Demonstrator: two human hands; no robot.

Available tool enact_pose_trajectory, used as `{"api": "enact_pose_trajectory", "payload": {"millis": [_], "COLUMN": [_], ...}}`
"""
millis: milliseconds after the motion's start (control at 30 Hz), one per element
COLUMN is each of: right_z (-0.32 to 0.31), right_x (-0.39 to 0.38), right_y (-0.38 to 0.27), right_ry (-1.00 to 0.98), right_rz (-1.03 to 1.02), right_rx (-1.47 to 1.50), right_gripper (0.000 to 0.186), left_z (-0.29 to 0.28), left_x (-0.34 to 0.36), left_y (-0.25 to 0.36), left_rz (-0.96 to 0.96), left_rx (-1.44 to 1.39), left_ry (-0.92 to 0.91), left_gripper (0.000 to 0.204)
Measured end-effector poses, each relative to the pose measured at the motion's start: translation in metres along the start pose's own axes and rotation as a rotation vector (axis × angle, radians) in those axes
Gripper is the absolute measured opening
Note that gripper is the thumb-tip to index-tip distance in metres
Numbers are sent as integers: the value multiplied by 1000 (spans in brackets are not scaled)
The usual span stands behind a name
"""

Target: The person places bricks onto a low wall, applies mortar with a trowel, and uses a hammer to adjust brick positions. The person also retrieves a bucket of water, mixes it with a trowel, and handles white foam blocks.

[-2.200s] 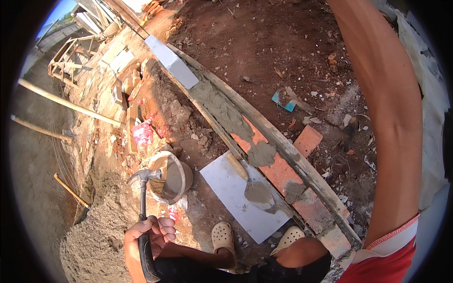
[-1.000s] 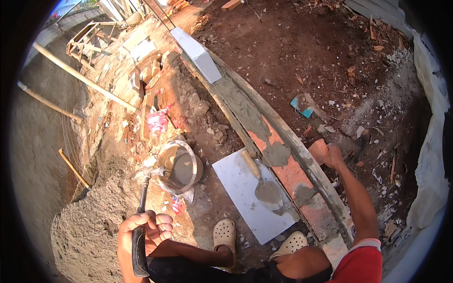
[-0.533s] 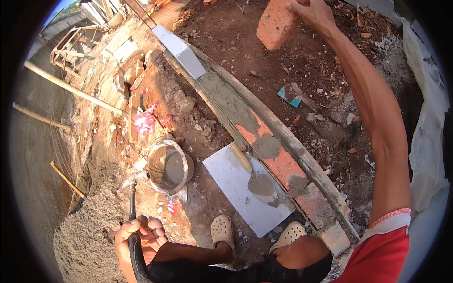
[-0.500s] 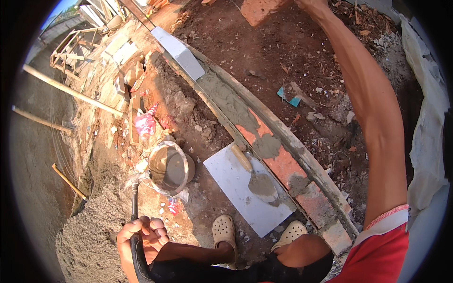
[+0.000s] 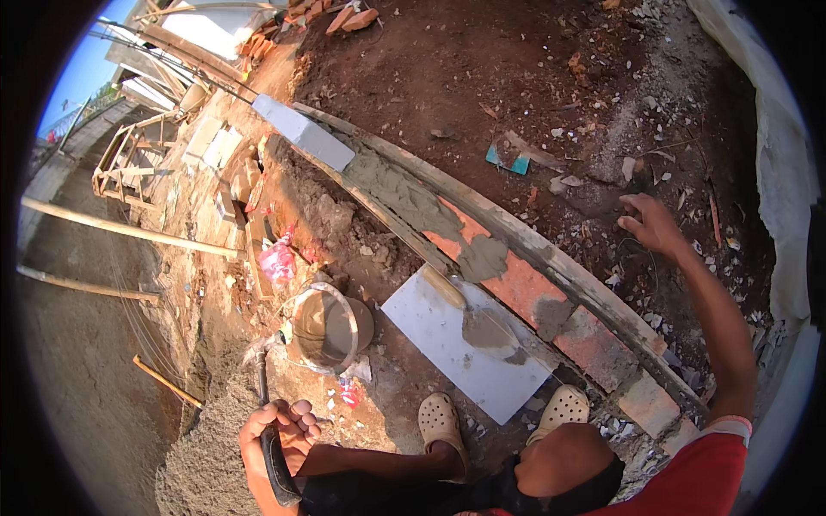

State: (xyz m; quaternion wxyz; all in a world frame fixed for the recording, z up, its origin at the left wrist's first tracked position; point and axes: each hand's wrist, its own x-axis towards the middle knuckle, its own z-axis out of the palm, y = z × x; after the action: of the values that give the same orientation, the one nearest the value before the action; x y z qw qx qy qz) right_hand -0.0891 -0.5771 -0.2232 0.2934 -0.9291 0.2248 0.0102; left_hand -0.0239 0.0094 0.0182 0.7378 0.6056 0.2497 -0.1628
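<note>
My left hand is closed around the black grip of a hammer, whose metal head points away from me beside the bucket. My right hand reaches out over the dirt beyond the brick row, empty, thumb and fingers apart. Between the two hands runs a low row of red bricks, partly spread with wet grey mortar. A pale block sits at the row's far end. On a white board beside the row lies a wooden-handled trowel with mortar on its blade.
A mound of sandy grey material lies at lower left. Bamboo poles slant in from the left. Loose bricks lie at the far side, and white sheeting hangs along the right. My clogs stand near the board.
My right hand has let go of the red brick it held at the top and has come back nearer, lower right. The view has shifted; the left hand still grips the hammer.
</note>
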Motion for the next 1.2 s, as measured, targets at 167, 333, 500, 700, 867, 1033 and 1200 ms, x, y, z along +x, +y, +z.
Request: {"api": "enact_pose_trajectory", "payload": {"millis": [167, 333, 500, 700, 867, 1033, 1200], "right_z": [-5, -37, -9, 68, 100, 118, 123], "right_x": [-126, -252, -344, -406, -402, -406, -410], "right_y": [161, 300, 348, 351, 347, 355, 355], "right_ry": [294, 319, -754, -376, -274, -125, -23], "right_rz": [269, 664, 630, 966, 1226, 1218, 1254], "right_rx": [-98, -284, -541, -212, -180, -296, -247], "right_gripper": [32, 20, 20, 35, 42, 41, 41], "left_z": [13, 24, 36, 52, 67, 71, 66], "left_x": [31, 40, 34, 59, 73, 87, 100], "left_y": [5, -6, -14, -33, -42, -47, -45], "left_rz": [-96, 231, 423, 206, 60, -31, -106], "left_rx": [53, 581, 885, 705, 618, 574, 540], "left_ry": [-227, 30, 120, -6, -57, -81, -98], "left_gripper": [22, 19, 26, 24, 23, 23, 22]}}
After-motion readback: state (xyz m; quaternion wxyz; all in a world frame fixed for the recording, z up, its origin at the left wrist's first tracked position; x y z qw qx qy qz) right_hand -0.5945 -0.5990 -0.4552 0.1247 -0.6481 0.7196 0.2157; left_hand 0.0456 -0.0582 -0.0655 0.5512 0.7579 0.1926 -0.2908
